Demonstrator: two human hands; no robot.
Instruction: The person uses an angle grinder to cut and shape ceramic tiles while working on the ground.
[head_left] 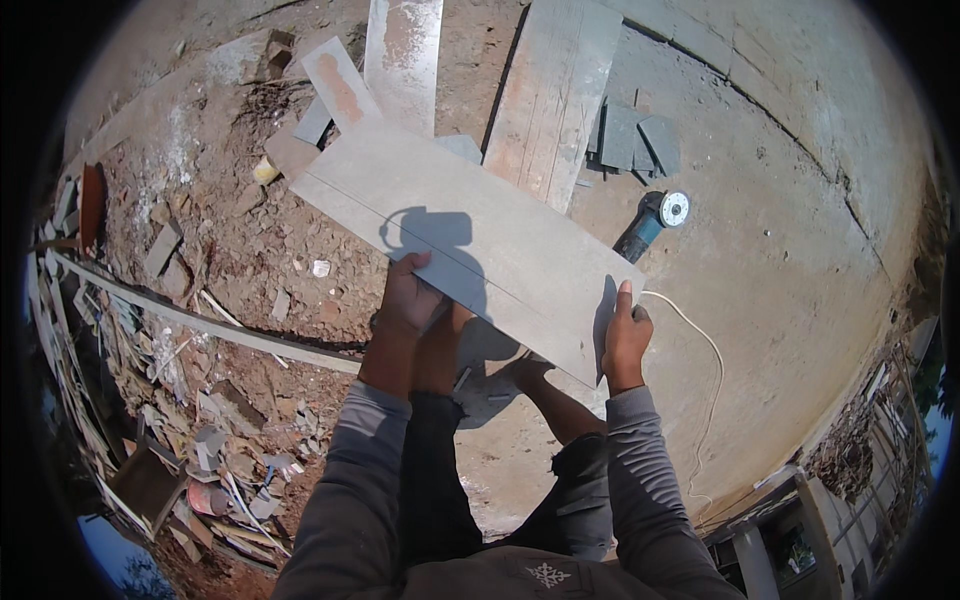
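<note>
A long grey tile (pixel 440 210) is held up in front of my legs, slanting from upper left to lower right. A thin dark line runs lengthwise near its closer edge, and my shadow falls on it. My left hand (pixel 408 292) grips that closer edge around the middle, thumb on top and fingers hidden beneath. At the right end my right hand (pixel 626 338) is closed on the short edge, thumb on the upper face. Past this end an angle grinder (pixel 655 222) with a teal body and a pale disc lies on the concrete.
A long board-like slab (pixel 555 90) with lines along it lies ahead. Cut grey pieces (pixel 628 140) are piled beside it. A pale cord (pixel 715 350) curves across the concrete at right. Broken rubble and scrap (pixel 215 440) cover the left, behind a narrow curb (pixel 200 318).
</note>
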